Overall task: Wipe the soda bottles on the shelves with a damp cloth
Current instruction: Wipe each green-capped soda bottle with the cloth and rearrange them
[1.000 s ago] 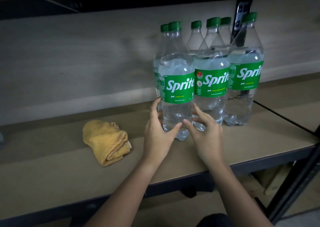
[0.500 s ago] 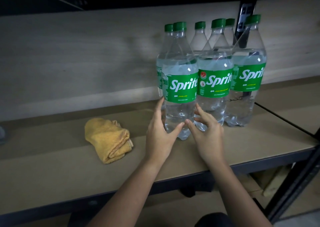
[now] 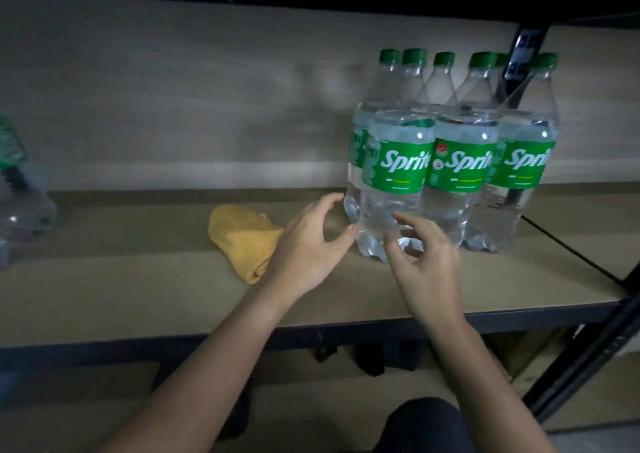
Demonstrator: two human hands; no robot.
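Hands at the front bottle, cloth not yet picked up

Your left hand (image 3: 311,245) and right hand (image 3: 424,258) hover loose-fingered, holding nothing, beside the front bottle (image 3: 394,189) on the shelf (image 3: 138,300); next, take the yellow cloth (image 3: 244,239) lying just left.

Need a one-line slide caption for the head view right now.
Both hands, left and right, open at the front Sprite bottle; yellow cloth lies unused on the shelf.
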